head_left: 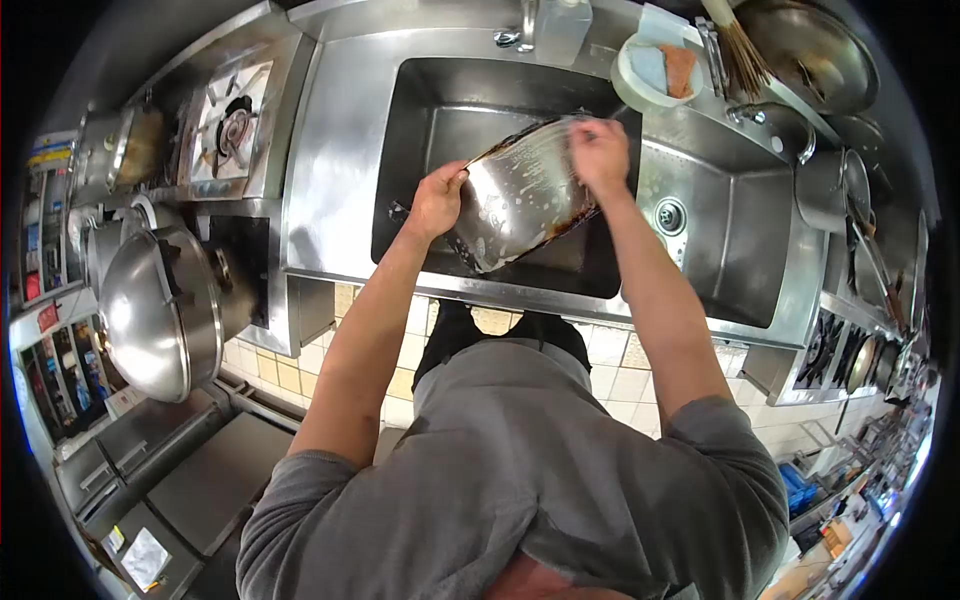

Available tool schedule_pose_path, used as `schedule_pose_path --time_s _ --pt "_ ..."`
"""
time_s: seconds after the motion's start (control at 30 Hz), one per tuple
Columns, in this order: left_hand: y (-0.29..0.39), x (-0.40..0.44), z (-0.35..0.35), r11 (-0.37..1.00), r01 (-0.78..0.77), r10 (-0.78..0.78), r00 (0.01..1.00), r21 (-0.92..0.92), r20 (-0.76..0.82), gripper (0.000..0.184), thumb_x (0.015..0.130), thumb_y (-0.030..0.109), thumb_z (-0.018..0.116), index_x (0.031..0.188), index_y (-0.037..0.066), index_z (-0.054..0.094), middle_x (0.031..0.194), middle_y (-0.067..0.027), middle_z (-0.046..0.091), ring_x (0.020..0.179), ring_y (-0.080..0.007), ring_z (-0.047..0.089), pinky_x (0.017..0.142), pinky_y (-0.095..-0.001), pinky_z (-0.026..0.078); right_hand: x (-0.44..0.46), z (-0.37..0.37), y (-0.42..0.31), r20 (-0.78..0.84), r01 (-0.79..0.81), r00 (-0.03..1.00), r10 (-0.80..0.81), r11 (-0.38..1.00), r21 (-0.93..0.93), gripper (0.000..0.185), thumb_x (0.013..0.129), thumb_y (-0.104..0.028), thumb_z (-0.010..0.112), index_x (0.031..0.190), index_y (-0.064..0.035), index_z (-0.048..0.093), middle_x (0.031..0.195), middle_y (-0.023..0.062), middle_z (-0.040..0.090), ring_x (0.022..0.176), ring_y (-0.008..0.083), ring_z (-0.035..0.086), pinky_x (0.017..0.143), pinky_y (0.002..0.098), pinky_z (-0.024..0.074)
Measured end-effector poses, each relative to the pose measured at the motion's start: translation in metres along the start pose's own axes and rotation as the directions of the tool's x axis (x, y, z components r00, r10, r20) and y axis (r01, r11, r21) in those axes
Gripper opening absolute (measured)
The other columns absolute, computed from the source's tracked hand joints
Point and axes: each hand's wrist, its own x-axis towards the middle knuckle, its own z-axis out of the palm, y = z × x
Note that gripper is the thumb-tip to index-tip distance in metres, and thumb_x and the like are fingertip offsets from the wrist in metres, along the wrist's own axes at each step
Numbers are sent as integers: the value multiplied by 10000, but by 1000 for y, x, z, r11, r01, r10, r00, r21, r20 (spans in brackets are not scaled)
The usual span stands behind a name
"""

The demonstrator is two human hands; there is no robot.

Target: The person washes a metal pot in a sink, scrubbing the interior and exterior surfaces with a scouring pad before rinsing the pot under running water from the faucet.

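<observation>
While suds streak its face, the metal tray [515,195]: tilted over the left basin [400,130], one corner pointing at the basin's near edge, browned along its rims. Whether it touches the floor of the basin, can't tell!

Left hand [437,203]: clamped on the tray's left corner, thumb over the top, well apart from its partner.

Right hand [600,155]: over the tray's far right part, fingers bent and blurred (quick fingers, those). Can't tell whether they close on anything.

Rim and suds: looks like thin, stiff metal, light enough for one hand, I'd judge, and slippery where the foam sits. The drier-looking rim seems the place to grip, at opposite corners if both hands carry it.

Far edge of the sink: a bottle [565,32] stands beside the faucet [527,28]; nearer the far right corner of the basin, a white tub [630,85] holds a blue sponge [648,68] and an orange-brown pad [679,72].

Right basin [740,230]: its drain [670,216] lies near the divider.

Outer ring: a stove burner [235,135] past the counter's left edge, a big domed pan [150,310] nearer the body.
</observation>
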Motion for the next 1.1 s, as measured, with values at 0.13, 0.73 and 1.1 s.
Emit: schedule_pose_path --time_s 0.13,0.73,1.1 --pt "8 -3 -5 999 -42 42 999 -18 -21 256 1080 150 552 1267 36 686 1130 -173 741 1054 -287 698 959 -358 517 -22 -2 -59 -5 174 985 -174 985 2 63 870 -251 714 847 -242 772 1091 117 684 905 368 648 787 491 540" --pt "48 55 -33 960 128 -99 987 -251 123 296 994 214 726 1214 15 724 1134 -56 742 1061 -169 664 957 -321 517 99 -145 -38 -261 366 893 -367 929 -56 294 890 -245 769 1145 -100 743 1303 154 643 1266 388 567 1078 514 435" --pt "38 290 54 948 -88 89 996 -307 -10 461 1033 92 593 1487 76 514 1268 -138 681 1103 -243 674 999 -383 533 -8 -1 -95 248 263 935 -253 965 -5 163 890 -292 764 838 -137 748 823 77 720 855 295 659 812 431 422"
